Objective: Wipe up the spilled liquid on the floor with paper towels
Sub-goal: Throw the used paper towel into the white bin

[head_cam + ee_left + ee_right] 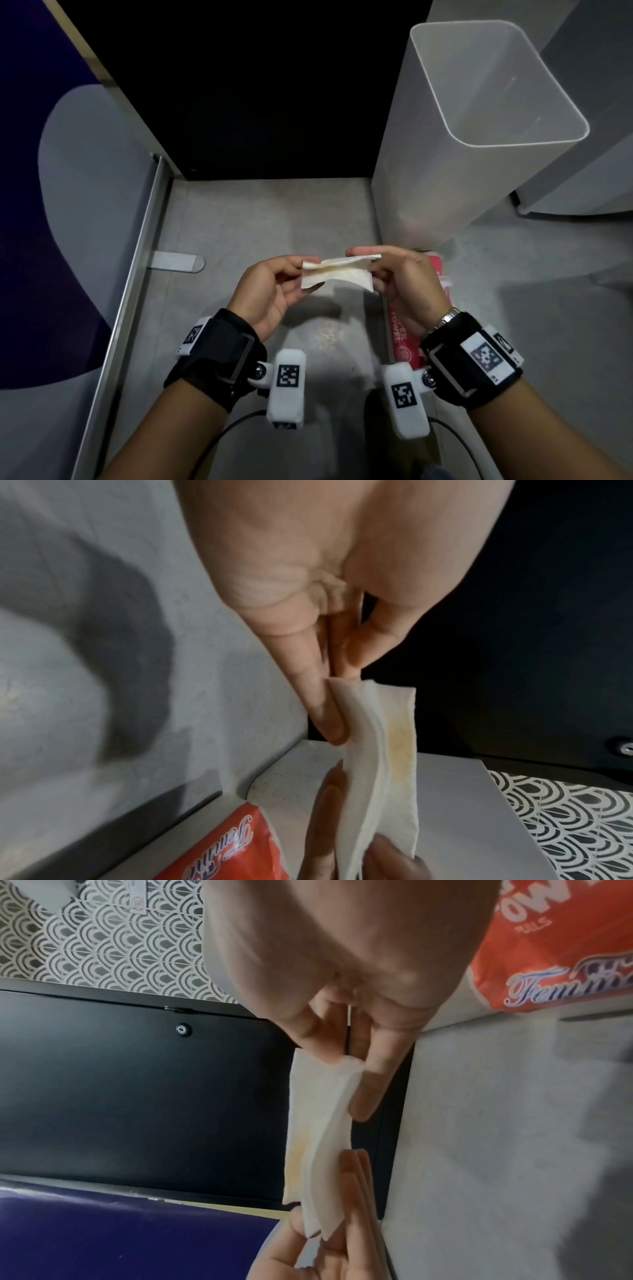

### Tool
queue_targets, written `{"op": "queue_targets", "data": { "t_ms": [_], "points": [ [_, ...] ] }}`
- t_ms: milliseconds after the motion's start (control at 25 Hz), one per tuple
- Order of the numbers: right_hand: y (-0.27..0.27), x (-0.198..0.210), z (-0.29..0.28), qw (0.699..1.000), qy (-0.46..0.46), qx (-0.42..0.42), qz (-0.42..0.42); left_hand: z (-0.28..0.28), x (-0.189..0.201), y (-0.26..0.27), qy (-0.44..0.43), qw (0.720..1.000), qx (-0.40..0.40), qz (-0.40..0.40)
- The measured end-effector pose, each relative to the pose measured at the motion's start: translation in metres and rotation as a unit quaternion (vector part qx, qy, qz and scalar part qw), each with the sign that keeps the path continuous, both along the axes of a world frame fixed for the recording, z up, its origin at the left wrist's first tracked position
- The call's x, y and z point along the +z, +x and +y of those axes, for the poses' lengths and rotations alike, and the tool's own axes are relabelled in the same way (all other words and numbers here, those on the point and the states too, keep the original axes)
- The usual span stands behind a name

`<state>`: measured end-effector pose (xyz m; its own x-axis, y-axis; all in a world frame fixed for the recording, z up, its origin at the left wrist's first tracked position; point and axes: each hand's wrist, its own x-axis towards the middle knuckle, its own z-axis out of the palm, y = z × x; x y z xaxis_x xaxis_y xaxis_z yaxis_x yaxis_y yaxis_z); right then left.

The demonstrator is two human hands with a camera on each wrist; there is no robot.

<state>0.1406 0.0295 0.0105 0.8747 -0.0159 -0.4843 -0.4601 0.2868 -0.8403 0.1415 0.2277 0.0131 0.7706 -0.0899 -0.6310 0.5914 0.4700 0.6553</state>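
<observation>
Paper towel [337, 275], folded, yellow-stained, held above floor [260, 219] between both hands. Left hand [270, 294] pinches one end, right hand [400, 284] the other. Judged: refolding mid-wipe; next, press clean face onto faint residue [329, 337].

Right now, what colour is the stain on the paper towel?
Yellowish-brown, on the white paper towel; clearest in the left wrist view.
</observation>
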Motion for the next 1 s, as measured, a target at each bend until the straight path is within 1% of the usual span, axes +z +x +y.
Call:
{"op": "queue_targets", "data": {
  "t_ms": [80, 120, 200, 280, 400, 440, 480, 560, 680, 720, 760, 840, 920, 1000],
  "points": [
    [0.000, 0.006, -0.002, 0.998, 0.050, 0.007, 0.026, 0.000, 0.000, 0.000, 0.010, 1.000, -0.008, -0.006],
    [-0.001, 0.006, -0.004, 0.999, 0.044, 0.010, 0.028, -0.001, -0.001, 0.000, 0.035, 0.999, -0.020, -0.017],
    [-0.001, 0.005, -0.006, 0.999, -0.035, 0.029, -0.002, -0.002, -0.004, 0.000, 0.098, 0.993, -0.049, -0.039],
    [0.000, 0.004, -0.007, 0.991, -0.114, 0.063, -0.039, -0.002, -0.005, 0.002, 0.165, 0.980, -0.098, -0.047],
    [0.003, 0.009, -0.006, 0.976, -0.165, 0.119, -0.077, -0.007, 0.001, 0.004, 0.227, 0.943, -0.227, -0.084],
    [0.003, 0.011, -0.005, 0.969, -0.183, 0.137, -0.091, -0.010, 0.003, 0.005, 0.236, 0.932, -0.258, -0.097],
    [0.003, 0.013, -0.005, 0.962, -0.203, 0.146, -0.110, -0.013, 0.006, 0.006, 0.243, 0.925, -0.272, -0.109],
    [0.003, 0.019, -0.004, 0.950, -0.245, 0.127, -0.148, -0.020, 0.012, 0.011, 0.255, 0.922, -0.261, -0.126],
    [0.001, 0.033, -0.011, 0.943, -0.276, 0.074, -0.170, -0.031, 0.029, 0.020, 0.269, 0.919, -0.230, -0.171],
    [-0.001, 0.040, -0.014, 0.933, -0.301, 0.068, -0.185, -0.036, 0.037, 0.023, 0.270, 0.917, -0.225, -0.189],
    [-0.002, 0.048, -0.017, 0.912, -0.343, 0.064, -0.215, -0.039, 0.047, 0.025, 0.268, 0.915, -0.221, -0.205],
    [-0.004, 0.073, -0.025, 0.850, -0.427, 0.033, -0.307, -0.051, 0.074, 0.033, 0.252, 0.911, -0.223, -0.240],
    [0.000, 0.103, -0.036, 0.800, -0.463, -0.018, -0.381, -0.067, 0.106, 0.045, 0.247, 0.897, -0.221, -0.292],
    [0.010, 0.131, -0.051, 0.765, -0.480, -0.065, -0.424, -0.084, 0.139, 0.063, 0.258, 0.878, -0.204, -0.347]
  ]
}}
